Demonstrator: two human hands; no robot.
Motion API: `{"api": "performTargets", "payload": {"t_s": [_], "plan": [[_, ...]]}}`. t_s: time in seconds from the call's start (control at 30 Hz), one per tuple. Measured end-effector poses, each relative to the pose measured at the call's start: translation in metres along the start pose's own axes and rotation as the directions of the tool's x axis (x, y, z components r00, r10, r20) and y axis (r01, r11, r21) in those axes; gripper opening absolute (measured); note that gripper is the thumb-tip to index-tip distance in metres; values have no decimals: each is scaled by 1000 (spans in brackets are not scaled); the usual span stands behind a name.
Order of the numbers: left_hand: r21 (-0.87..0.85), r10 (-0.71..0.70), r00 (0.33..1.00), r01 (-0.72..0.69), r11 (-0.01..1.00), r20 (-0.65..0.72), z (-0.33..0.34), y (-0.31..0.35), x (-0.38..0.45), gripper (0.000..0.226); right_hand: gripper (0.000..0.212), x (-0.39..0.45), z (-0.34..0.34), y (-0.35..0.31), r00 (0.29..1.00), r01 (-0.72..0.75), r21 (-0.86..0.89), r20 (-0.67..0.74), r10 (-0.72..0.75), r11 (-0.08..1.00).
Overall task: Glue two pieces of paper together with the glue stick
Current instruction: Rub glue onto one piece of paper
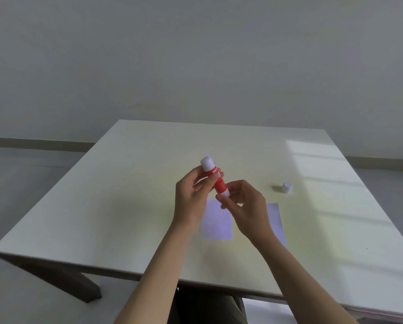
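A glue stick (215, 177) is held in the air between both hands, tilted with its upper end leaning away and to the left. The fingers of the left hand (191, 197) are closed around the upper part of the red barrel, just under the white upper end, which stands clear above the fingertips. The thumb and fingers of the right hand (245, 204) are pinched on the white lower end of the stick. The printed red middle is seen between the two grips. Directly under the hands, a pale lilac sheet of paper (217, 222) is laid flat on the table (125, 195), its upper left corner being hidden by the left hand and wrist. A second sheet of paper (276, 220) of the same colour is laid to the right of the right hand, partly covered by the right wrist and forearm; a strip of bare table is seen between the two sheets. Further right of the fingers and a little farther from the person, a small white cap (286, 187) is stood on the table, well apart from both hands. Both bare forearms are stretched over the near table edge. Sunlit bands are cast across the right side of the tabletop.
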State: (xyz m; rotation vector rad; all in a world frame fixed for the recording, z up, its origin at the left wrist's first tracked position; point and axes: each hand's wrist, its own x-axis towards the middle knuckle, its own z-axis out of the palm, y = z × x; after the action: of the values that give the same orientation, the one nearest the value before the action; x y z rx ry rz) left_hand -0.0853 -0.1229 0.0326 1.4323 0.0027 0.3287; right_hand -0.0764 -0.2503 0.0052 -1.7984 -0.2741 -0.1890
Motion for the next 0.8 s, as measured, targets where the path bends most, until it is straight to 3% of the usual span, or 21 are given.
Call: {"api": "performTargets", "payload": {"t_s": [0.17, 0.37, 0.6, 0.8], "plan": [[60, 29, 999, -31, 998, 27, 4, 3, 1, 11, 5, 2, -9, 3, 983, -60, 207, 185, 21, 977], [22, 21, 998, -23, 1000, 54, 6, 6, 0, 15, 24, 3, -15, 8, 911, -230, 371, 406, 66, 900], [-53, 2, 997, 2, 999, 79, 5, 7, -1, 18, 31, 0, -13, 7, 852, -396, 542, 517, 77, 741], [-162, -51, 996, 62, 985, 72, 5, 0, -1, 16, 41, 1, -10, 2, 817, -499, 549, 555, 153, 671]]}}
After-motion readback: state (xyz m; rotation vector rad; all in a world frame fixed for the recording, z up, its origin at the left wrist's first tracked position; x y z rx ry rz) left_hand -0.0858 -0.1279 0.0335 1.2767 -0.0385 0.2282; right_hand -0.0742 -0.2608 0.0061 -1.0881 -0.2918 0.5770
